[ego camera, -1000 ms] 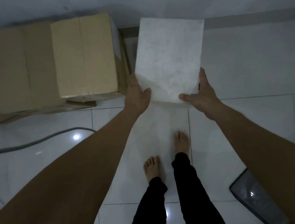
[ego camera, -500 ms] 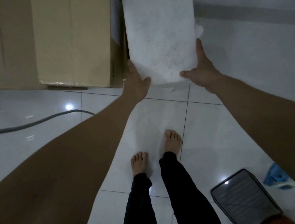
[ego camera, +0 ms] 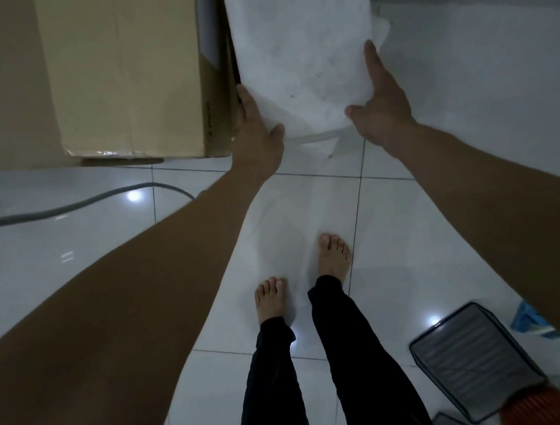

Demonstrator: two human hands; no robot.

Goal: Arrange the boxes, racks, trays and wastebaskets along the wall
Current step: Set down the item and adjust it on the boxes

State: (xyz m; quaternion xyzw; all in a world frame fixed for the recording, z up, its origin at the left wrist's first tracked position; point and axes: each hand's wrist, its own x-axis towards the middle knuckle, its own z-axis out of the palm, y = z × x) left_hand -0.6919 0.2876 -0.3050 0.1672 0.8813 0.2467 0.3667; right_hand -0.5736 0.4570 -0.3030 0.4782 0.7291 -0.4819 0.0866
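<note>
Two bare hands reach forward near the top centre of the frame, one on each side of a white box. The left hand lies flat against the box's left side, fingers straight and thumb spread across the near lower corner. The right hand presses the right side in the same way, fingers straight along the edge and thumb pointing inward under the near face. Neither hand curls around the box; they hold it between open palms. The box stands at the top centre, its upper part cut off by the frame edge, its near bottom edge at or just above the pale tiled floor; contact cannot be told. Just beside it on the left stands a large brown carton, filling the upper left. A grey cable runs across the floor at the left. Two bare feet below dark trouser legs stand at the lower centre. At the lower right lies a dark mesh tray, with something orange at its near end and a small blue item close to its right.
</note>
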